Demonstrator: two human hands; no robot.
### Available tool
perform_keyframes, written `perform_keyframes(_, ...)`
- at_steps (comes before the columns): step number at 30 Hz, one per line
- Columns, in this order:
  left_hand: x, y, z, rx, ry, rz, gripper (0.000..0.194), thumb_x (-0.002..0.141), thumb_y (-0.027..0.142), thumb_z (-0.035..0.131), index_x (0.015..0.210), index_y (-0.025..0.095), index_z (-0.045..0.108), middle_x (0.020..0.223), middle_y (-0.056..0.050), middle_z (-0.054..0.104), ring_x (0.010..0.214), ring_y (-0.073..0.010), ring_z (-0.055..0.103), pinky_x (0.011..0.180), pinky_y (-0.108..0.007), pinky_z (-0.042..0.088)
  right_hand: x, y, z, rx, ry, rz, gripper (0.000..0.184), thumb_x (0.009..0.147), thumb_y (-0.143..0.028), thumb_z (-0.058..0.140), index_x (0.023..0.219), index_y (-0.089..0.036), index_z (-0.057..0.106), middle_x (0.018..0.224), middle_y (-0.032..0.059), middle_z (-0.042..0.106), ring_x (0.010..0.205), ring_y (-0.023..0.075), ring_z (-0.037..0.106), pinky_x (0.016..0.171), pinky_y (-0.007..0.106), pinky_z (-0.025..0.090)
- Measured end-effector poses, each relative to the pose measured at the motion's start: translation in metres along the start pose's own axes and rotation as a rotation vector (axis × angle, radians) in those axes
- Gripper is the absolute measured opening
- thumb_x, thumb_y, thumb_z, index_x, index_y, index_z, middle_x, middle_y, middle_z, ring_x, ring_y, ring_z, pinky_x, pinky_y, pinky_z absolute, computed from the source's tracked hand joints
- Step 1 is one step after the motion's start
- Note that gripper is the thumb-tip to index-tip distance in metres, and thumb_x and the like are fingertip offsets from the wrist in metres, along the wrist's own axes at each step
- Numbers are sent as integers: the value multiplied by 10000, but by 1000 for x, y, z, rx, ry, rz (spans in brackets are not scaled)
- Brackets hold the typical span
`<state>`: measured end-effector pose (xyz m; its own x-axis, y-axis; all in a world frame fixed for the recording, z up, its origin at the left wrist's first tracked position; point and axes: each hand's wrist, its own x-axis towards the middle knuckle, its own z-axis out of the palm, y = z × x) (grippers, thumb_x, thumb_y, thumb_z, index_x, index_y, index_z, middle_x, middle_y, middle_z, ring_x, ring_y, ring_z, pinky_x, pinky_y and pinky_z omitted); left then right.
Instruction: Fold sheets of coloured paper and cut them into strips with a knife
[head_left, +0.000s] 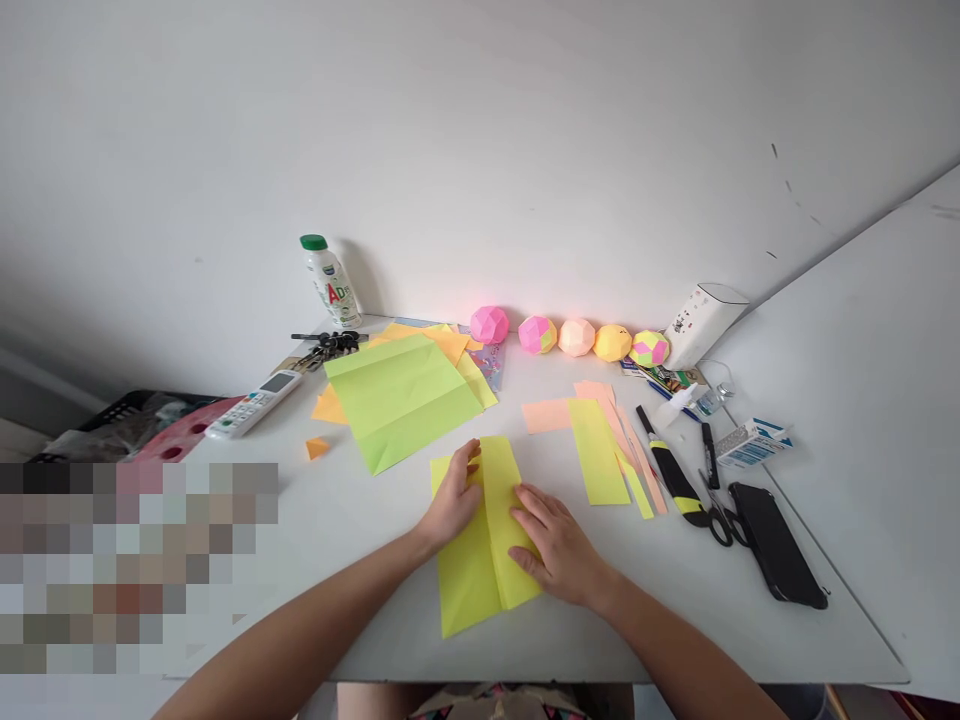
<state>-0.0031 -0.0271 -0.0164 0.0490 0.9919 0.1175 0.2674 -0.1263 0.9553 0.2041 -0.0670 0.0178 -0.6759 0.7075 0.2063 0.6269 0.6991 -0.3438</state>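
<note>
A yellow-green sheet of paper (469, 590) lies in front of me near the table's front edge. Its right side is folded inward along a lengthwise crease. On the upper left part of the sheet rests my left hand (452, 500), slightly cupped, thumb apart from the fingers, close to the folded flap's inner edge. My right hand (559, 545) lies with spread fingers across the sheet's right folded edge. Left of and beyond it is a larger creased green sheet (409, 395) over orange papers. A yellow strip (600, 455) and peach strips (545, 416) lie to the right.
Several faceted paper balls (577, 337) line the wall. A bottle (332, 285), a remote control (253, 405) and a small orange paper piece (316, 448) sit left. On the right are a utility knife (677, 480), scissors (724, 522), a black phone (778, 545) and a white cylinder (701, 325).
</note>
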Motion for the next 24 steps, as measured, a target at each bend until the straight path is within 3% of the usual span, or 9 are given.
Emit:
perform_keyframes(2, 2, -2, -2, 30, 80, -16, 505, 912, 219, 395, 1403, 251, 281, 1350, -128, 448, 1213, -233, 494, 936, -442, 490, 0, 1, 2, -36, 6, -8, 394, 953, -390, 439, 1197, -111, 573, 1382, 192, 495, 1334, 289, 385, 1054, 471, 399)
perform_keyframes(5, 3, -1, -3, 276, 127, 183, 451, 935, 270, 406, 1380, 255, 337, 1435, -128, 364, 1290, -257, 409, 973, -474, 457, 0, 2, 3, -60, 10, -6, 350, 941, -358, 469, 1159, -111, 585, 1356, 198, 517, 1316, 283, 412, 1044, 457, 417)
perform_keyframes(7, 3, 2, -1, 511, 69, 382, 409, 932, 257, 422, 1341, 242, 420, 1466, -113, 357, 1358, -288, 314, 1034, -521, 385, 0, 3, 4, -72, -2, 2, 335, 926, -338, 500, 1153, -108, 585, 1358, 201, 516, 1316, 285, 412, 1048, 456, 415)
perform_keyframes(10, 6, 7, 5, 772, -145, 554, 373, 943, 211, 377, 1290, 220, 512, 1443, -85, 433, 1391, -296, 272, 1082, -550, 310, 0, 2, 6, -93, -21, 19, 344, 906, -324, 529, 1164, -101, 574, 1379, 215, 493, 1339, 302, 379, 1064, 483, 390)
perform_keyframes(12, 8, 10, 8, 877, -221, 564, 370, 949, 242, 374, 1275, 217, 546, 1405, -76, 488, 1392, -306, 278, 1118, -582, 222, 0, 2, 7, -94, -27, 31, 343, 900, -315, 532, 1165, -100, 567, 1404, 224, 463, 1367, 311, 331, 1073, 507, 371)
perform_keyframes(15, 12, 14, 8, 976, -234, 526, 395, 926, 326, 419, 1270, 199, 567, 1379, -99, 514, 1402, -344, 243, 1139, -618, 83, 1, 0, 6, -79, -51, 48, 326, 888, -298, 534, 1151, -109, 562, 1442, 223, 416, 1393, 316, 278, 1080, 526, 354)
perform_keyframes(20, 18, 16, 11, 991, -312, 474, 427, 928, 281, 359, 1290, 126, 524, 1414, -156, 461, 1345, -309, 364, 1102, -496, 279, 5, -2, 6, -68, -81, 85, 358, 872, -312, 535, 1163, -103, 542, 1468, 236, 371, 1396, 327, 267, 1094, 539, 323)
perform_keyframes(24, 20, 21, 20, 1052, -304, 447, 402, 901, 215, 378, 1249, 90, 538, 1386, -187, 476, 1329, -338, 373, 1051, -487, 325, 9, -4, 2, -83, -88, 89, 341, 860, -306, 552, 1128, -94, 556, 1425, 248, 427, 1368, 345, 320, 1079, 546, 341)
